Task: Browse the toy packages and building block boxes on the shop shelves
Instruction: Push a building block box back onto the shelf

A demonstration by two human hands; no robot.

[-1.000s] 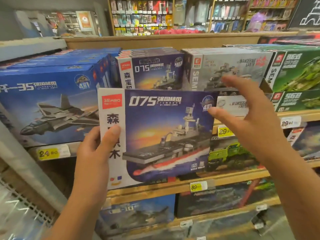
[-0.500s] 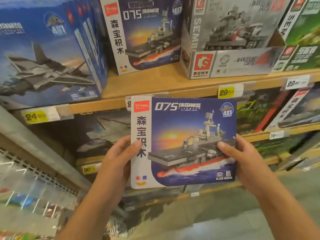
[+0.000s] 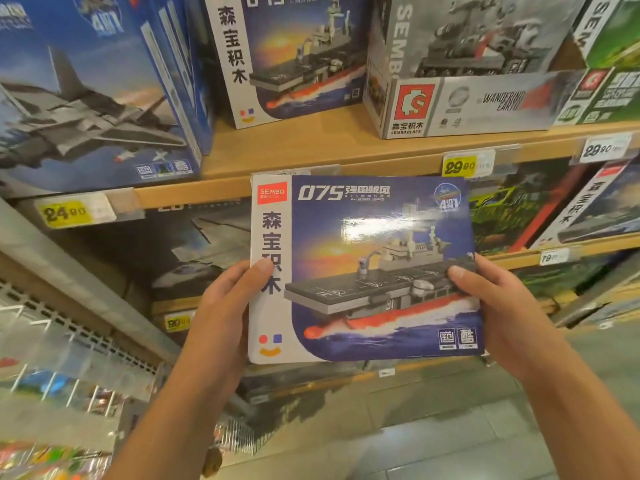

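Your left hand [image 3: 221,306] and right hand [image 3: 502,306] grip the side edges of a flat, glossy cardboard warship box [image 3: 363,268], thumbs on front, below the wooden shelf [image 3: 311,157] of rectangular boxes.

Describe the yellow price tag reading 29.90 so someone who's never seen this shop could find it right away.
Start at the top wooden shelf, where the grey Wandering Earth box stands. On that shelf's front edge, just below the box, sits the yellow tag. The white tag to its right shows the same price, and the other yellow tag, far left, reads 24.90.
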